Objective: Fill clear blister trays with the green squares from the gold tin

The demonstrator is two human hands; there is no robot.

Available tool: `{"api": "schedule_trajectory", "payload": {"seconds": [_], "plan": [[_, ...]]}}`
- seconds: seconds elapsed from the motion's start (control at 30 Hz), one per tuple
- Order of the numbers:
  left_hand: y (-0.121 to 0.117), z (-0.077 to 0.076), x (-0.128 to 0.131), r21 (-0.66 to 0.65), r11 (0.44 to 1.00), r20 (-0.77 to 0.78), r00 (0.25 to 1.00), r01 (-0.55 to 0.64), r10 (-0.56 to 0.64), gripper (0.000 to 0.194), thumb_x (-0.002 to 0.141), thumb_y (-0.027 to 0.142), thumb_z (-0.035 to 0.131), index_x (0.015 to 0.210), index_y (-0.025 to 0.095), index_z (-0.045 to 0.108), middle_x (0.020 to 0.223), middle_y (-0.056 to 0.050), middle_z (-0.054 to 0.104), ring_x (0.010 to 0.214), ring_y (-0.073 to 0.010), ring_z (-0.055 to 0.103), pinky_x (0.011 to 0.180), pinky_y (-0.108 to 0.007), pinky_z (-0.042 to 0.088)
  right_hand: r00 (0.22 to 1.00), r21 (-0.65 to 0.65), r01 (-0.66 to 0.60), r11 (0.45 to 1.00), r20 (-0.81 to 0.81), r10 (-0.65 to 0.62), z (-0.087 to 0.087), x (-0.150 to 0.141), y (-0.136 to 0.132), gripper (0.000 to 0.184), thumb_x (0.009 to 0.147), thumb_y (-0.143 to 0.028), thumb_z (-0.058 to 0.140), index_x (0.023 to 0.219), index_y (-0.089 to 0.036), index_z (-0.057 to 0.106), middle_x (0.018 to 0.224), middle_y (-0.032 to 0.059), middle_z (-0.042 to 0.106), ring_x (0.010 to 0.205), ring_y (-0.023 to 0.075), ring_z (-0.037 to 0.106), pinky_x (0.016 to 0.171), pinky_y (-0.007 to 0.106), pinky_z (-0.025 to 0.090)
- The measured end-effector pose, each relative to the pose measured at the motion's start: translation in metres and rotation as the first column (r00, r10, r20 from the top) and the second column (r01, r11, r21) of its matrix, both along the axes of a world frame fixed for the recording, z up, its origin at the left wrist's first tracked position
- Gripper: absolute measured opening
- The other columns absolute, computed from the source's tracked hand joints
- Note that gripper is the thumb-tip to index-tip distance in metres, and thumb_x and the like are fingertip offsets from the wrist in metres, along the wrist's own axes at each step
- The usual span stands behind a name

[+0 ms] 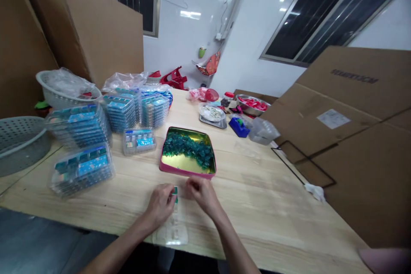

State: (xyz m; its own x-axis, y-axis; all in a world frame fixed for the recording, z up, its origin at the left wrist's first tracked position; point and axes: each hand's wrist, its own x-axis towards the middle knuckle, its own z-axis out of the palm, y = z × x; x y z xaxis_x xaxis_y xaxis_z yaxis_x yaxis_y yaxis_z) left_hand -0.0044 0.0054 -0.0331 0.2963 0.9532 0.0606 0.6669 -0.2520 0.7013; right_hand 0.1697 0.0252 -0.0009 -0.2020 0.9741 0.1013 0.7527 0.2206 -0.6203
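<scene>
My left hand [161, 202] is closed, its thumb and fingertips pinching a small green piece [176, 195] at the upper end of a clear plastic strip or bag [173, 232] lying on the table. Just to the right, my right hand [204, 195] is closed in a pinch at the near edge of a pink-rimmed tin [186, 171]. What its fingertips hold, if anything, is too small to make out. Inside the tin, whose bottom is gold, lies a heap of dark green translucent pieces [189, 147].
Clear compartment boxes [80, 165] stand stacked on the left, beside grey plastic baskets [22, 141]. Farther back are a metal tray [213, 123], a blue tape dispenser [239, 127] and a steel bowl [252, 105] of red pieces. A large cardboard box [353, 137] borders the right side.
</scene>
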Motion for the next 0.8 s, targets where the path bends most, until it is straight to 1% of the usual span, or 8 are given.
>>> {"api": "schedule_trajectory", "payload": {"seconds": [0.07, 0.13, 0.2, 0.23, 0.37, 0.53, 0.67, 0.8], "plan": [[-0.001, -0.001, 0.0, 0.021, 0.997, -0.044, 0.997, 0.069, -0.068, 0.012, 0.075, 0.011, 0.049, 0.077, 0.017, 0.059, 0.079, -0.005, 0.062, 0.077, -0.0186, 0.056, 0.07, -0.027, 0.036, 0.97, 0.071, 0.105, 0.992, 0.213, -0.118, 0.012, 0.017, 0.021, 0.022, 0.078, -0.01, 0.047, 0.079, -0.017, 0.068, 0.078, 0.0047, 0.07, 0.073, 0.0165, 0.063, 0.063, 0.022, 0.039], [0.0, -0.002, 0.001, 0.021, 0.995, -0.067, 0.994, 0.093, -0.091, 0.014, 0.074, 0.009, 0.049, 0.075, 0.017, 0.06, 0.077, -0.005, 0.062, 0.077, -0.0183, 0.056, 0.07, -0.027, 0.036, 0.856, 0.096, 0.169, 0.981, 0.479, -0.195, 0.02, 0.03, 0.045, 0.025, 0.079, -0.01, 0.047, 0.087, -0.018, 0.069, 0.089, 0.0082, 0.071, 0.084, 0.0201, 0.064, 0.067, 0.025, 0.038], [0.003, -0.002, 0.002, 0.01, 0.997, -0.067, 0.995, 0.081, -0.08, 0.016, 0.073, 0.008, 0.048, 0.072, 0.016, 0.061, 0.074, -0.005, 0.062, 0.074, -0.0177, 0.056, 0.068, -0.026, 0.036, 0.743, 0.066, 0.173, 0.983, 0.646, -0.174, 0.022, 0.038, 0.067, 0.024, 0.076, -0.006, 0.05, 0.086, -0.016, 0.069, 0.091, 0.0115, 0.071, 0.089, 0.0235, 0.064, 0.07, 0.028, 0.037], [0.005, -0.002, 0.002, -0.001, 0.997, -0.062, 0.995, 0.076, -0.076, 0.016, 0.071, 0.007, 0.049, 0.071, 0.016, 0.062, 0.072, -0.004, 0.062, 0.072, -0.0173, 0.056, 0.067, -0.026, 0.036, 0.718, 0.046, 0.16, 0.986, 0.68, -0.148, 0.022, 0.04, 0.076, 0.023, 0.073, -0.005, 0.052, 0.084, -0.015, 0.069, 0.089, 0.0126, 0.071, 0.089, 0.0244, 0.064, 0.072, 0.029, 0.037], [0.01, 0.0, -0.001, -0.04, 0.998, 0.001, 0.999, 0.046, -0.046, 0.013, 0.066, 0.009, 0.054, 0.071, 0.016, 0.064, 0.068, -0.003, 0.061, 0.066, -0.0155, 0.055, 0.062, -0.024, 0.036, 0.726, 0.013, 0.123, 0.992, 0.681, -0.099, 0.017, 0.042, 0.092, 0.022, 0.071, -0.004, 0.054, 0.082, -0.015, 0.069, 0.086, 0.012, 0.072, 0.086, 0.0228, 0.066, 0.073, 0.028, 0.036], [0.013, 0.008, -0.002, -0.068, 0.994, 0.204, 0.974, -0.082, 0.094, 0.011, 0.071, 0.018, 0.054, 0.068, 0.015, 0.064, 0.063, -0.001, 0.06, 0.058, -0.0131, 0.054, 0.058, -0.023, 0.038, 0.772, -0.001, 0.133, 0.991, 0.628, -0.103, 0.011, 0.045, 0.086, 0.03, 0.078, -0.008, 0.047, 0.093, -0.022, 0.069, 0.097, 0.0083, 0.072, 0.094, 0.0219, 0.064, 0.072, 0.027, 0.038], [0.012, 0.012, 0.002, -0.119, 0.991, 0.306, 0.947, -0.065, 0.099, 0.012, 0.07, 0.019, 0.053, 0.064, 0.015, 0.062, 0.058, 0.0, 0.058, 0.055, -0.0121, 0.053, 0.054, -0.022, 0.037, 0.805, -0.022, 0.157, 0.987, 0.582, -0.115, 0.005, 0.045, 0.087, 0.025, 0.069, -0.004, 0.055, 0.088, -0.014, 0.069, 0.093, 0.0157, 0.071, 0.094, 0.0264, 0.064, 0.08, 0.031, 0.038], [0.008, 0.01, 0.004, -0.141, 0.988, 0.362, 0.926, -0.056, 0.104, 0.012, 0.069, 0.019, 0.053, 0.063, 0.015, 0.062, 0.057, 0.0, 0.057, 0.054, -0.0115, 0.051, 0.051, -0.021, 0.036, 0.895, -0.057, 0.129, 0.99, 0.436, -0.092, 0.003, 0.043, 0.096, 0.02, 0.063, -0.003, 0.06, 0.078, -0.013, 0.068, 0.086, 0.0137, 0.07, 0.088, 0.0244, 0.065, 0.073, 0.028, 0.042]]}}
